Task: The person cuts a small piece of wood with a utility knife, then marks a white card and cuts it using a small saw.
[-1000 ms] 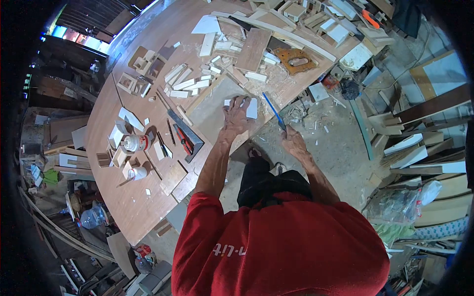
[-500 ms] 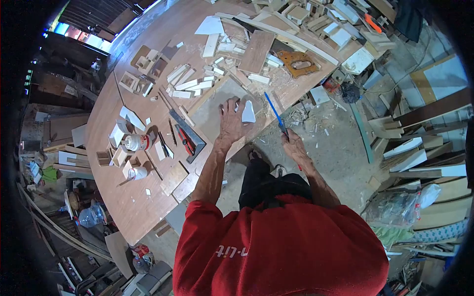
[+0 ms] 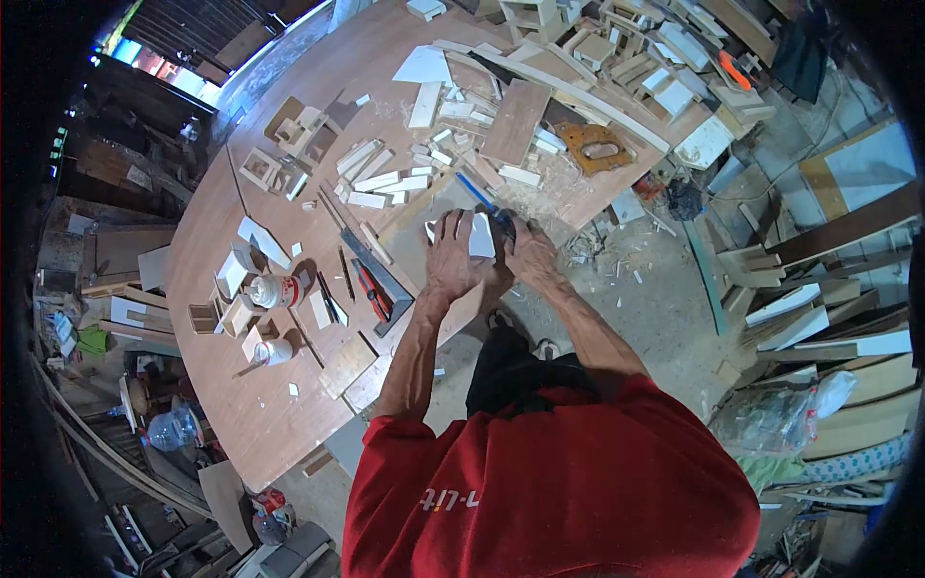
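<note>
My left hand lies over a white-faced wooden piece at the table's near edge, with its fingers curled over the top. In my right hand is a slim blue tool with a dark handle, pointing away to the upper left. The tool is close beside the white piece; whether they touch is hidden by my fingers. Both hands are close together. Left of them lie a dark metal square and red-handled pliers.
Small wood blocks are heaped beyond my hands, near a wooden-handled saw. A glue bottle and a white jar stand at left. Offcuts crowd the far right corner. Boards lean along the right side.
My right hand has moved up and left with the blue tool, from beside the table to the white piece. My left hand has shifted slightly and still covers the piece.
</note>
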The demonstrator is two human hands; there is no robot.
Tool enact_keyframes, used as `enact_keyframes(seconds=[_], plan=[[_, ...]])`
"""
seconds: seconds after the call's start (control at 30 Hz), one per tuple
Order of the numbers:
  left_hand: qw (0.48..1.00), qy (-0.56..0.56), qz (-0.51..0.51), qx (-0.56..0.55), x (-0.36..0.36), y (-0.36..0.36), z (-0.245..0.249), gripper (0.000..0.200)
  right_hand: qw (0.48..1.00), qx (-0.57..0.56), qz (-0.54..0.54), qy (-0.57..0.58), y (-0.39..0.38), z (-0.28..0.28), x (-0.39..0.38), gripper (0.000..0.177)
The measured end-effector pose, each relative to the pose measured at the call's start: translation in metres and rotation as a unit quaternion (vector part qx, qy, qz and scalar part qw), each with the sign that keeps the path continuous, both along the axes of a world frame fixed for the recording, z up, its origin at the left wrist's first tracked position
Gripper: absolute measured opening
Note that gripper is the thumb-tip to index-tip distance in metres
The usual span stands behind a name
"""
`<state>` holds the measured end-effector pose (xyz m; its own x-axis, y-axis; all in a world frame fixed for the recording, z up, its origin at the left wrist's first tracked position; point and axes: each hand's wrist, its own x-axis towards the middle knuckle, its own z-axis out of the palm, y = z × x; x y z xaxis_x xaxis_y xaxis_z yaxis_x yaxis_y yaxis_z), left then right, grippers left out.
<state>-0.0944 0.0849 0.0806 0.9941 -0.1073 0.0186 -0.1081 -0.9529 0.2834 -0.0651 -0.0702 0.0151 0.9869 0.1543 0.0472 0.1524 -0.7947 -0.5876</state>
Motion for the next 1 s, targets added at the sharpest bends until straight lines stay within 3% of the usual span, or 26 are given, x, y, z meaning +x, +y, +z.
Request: enact_keyframes(seconds=[0.07, 0.13, 0.27, 0.33, 0.47, 0.5, 0.53, 0.57, 0.6, 0.63, 0.67, 0.7, 0.73, 0.8, 0.83, 0.87, 0.9, 0.93, 0.97, 1.0], plan=[[1.0, -0.011, 0.007, 0.003, 0.001, 0.008, 0.003, 0.088, 0.998, 0.002, 0.03, 0.054, 0.011, -0.009, 0.012, 0.06], [1.0, -0.01, 0.009, -0.016, 0.004, 0.014, 0.009, 0.088, 0.996, -0.046, 0.047, -0.062, 0.023, -0.008, 0.017, 0.049], [0.999, -0.015, 0.004, -0.048, 0.012, 0.029, 0.012, 0.089, 0.993, -0.036, -0.01, -0.111, 0.029, 0.034, 0.016, 0.039], [0.998, -0.03, 0.012, -0.051, 0.016, 0.031, 0.01, 0.091, 0.98, 0.175, -0.046, 0.087, 0.03, 0.035, 0.02, 0.033], [0.999, -0.038, -0.036, -0.015, 0.026, 0.034, 0.016, 0.094, 0.959, 0.266, 0.034, 0.095, 0.038, 0.017, 0.027, 0.024], [0.997, -0.068, 0.009, -0.037, 0.025, 0.033, 0.026, 0.096, 0.923, 0.354, -0.032, 0.149, 0.041, 0.028, 0.025, 0.016], [0.992, -0.099, 0.054, -0.059, 0.024, 0.032, 0.032, 0.098, 0.923, 0.354, -0.032, 0.145, 0.041, 0.034, 0.028, 0.016], [0.974, -0.137, 0.087, -0.16, 0.025, 0.04, 0.019, 0.097, 0.856, 0.464, -0.075, 0.215, 0.039, 0.038, 0.03, 0.016], [0.973, -0.14, 0.085, -0.16, 0.03, 0.042, -0.011, 0.097, 0.769, 0.564, -0.113, 0.278, 0.038, 0.043, 0.034, 0.015], [0.892, -0.136, 0.191, -0.386, 0.038, 0.044, -0.05, 0.096, 0.751, 0.58, -0.104, 0.297, 0.035, 0.049, 0.037, 0.015], [0.749, -0.121, 0.284, -0.586, 0.044, 0.042, -0.069, 0.095, 0.752, 0.58, -0.102, 0.295, 0.036, 0.049, 0.041, 0.015], [0.652, -0.018, 0.36, -0.668, 0.044, 0.026, -0.021, 0.075, 0.747, 0.578, -0.091, 0.316, 0.039, 0.047, 0.044, 0.016], [0.65, -0.02, 0.359, -0.669, 0.053, 0.019, -0.022, 0.075, 0.741, 0.576, -0.08, 0.336, 0.041, 0.045, 0.048, 0.016], [0.52, -0.105, 0.282, -0.799, 0.074, 0.011, -0.026, 0.051, 0.762, 0.546, -0.057, 0.343, 0.039, 0.046, 0.055, 0.017], [0.523, -0.124, 0.299, -0.788, 0.081, 0.011, -0.028, 0.036, 0.791, 0.493, -0.034, 0.361, 0.033, 0.05, 0.062, 0.021], [0.521, -0.128, 0.302, -0.788, 0.084, 0.012, -0.031, 0.036, 0.817, 0.437, -0.01, 0.377, 0.026, 0.053, 0.069, 0.024], [0.514, -0.128, 0.295, -0.795, 0.087, 0.013, -0.026, 0.037, 0.933, 0.289, -0.007, 0.215, 0.018, 0.035, 0.087, 0.031], [0.507, -0.13, 0.288, -0.802, 0.09, 0.015, -0.024, 0.038, 0.982, 0.172, -0.032, 0.067, 0.01, 0.052, 0.1, 0.044], [0.507, -0.137, 0.289, -0.8, 0.092, 0.016, -0.022, 0.038, 0.992, 0.06, -0.067, 0.092, 0.003, 0.071, 0.116, 0.047], [0.531, -0.131, 0.305, -0.78, 0.094, 0.017, -0.021, 0.037, 1.0, -0.003, -0.012, 0.005, -0.003, 0.064, 0.137, 0.05]])
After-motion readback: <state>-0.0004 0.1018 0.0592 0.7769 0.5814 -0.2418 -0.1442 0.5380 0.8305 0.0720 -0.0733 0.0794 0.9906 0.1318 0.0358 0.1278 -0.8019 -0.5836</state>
